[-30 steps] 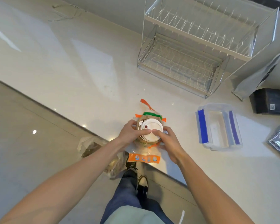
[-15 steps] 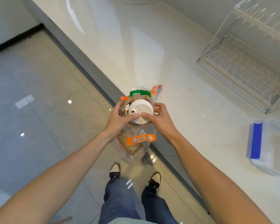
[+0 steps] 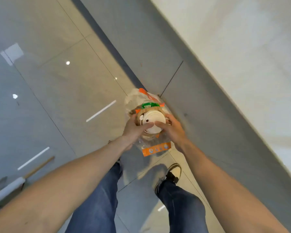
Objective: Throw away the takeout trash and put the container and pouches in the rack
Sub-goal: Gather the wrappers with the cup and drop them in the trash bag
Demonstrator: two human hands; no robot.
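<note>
Floor, left side: I see shiny grey floor tiles [image 3: 60, 91] with small bright light spots on them.
Lower left corner: A wooden stick [image 3: 39, 167] and a white roll [image 3: 8, 187] lie there. I cannot tell what they are for.
Left hand: My left hand [image 3: 133, 127] is in the middle of the frame. Its fingers curl round the left side of the bundle and the thumb lies over the lid.
Takeout trash: The takeout trash [image 3: 149, 121] is between my two hands, in the middle of the frame, up in the air above the floor. It is a brown paper cup with a white lid [image 3: 152, 121] on top, inside a clear plastic bag [image 3: 146, 143]. An orange label strip [image 3: 156, 148] hangs on the bag just below my hands. Green and orange bits stick up behind the cup.
Right hand: My right hand [image 3: 172, 127] curls round the right side of the bundle, with its thumb on the lid too.
Legs: My blue jeans [image 3: 97, 199] and one shoe [image 3: 172, 174] show low in the frame.
Right side: The grey front of the counter [image 3: 200, 115] runs in a slant, and its white top [image 3: 250, 47] fills the upper right.
Step now: I think I am on the throw-away step, carrying the trash off the counter.
Next move: I see no bin here, so I think I must find one first, keep both hands tight so the cup stays upright, then drop the bundle in.
Left to do: I guess the container and pouches still need to go in the rack. None of them show here.
</note>
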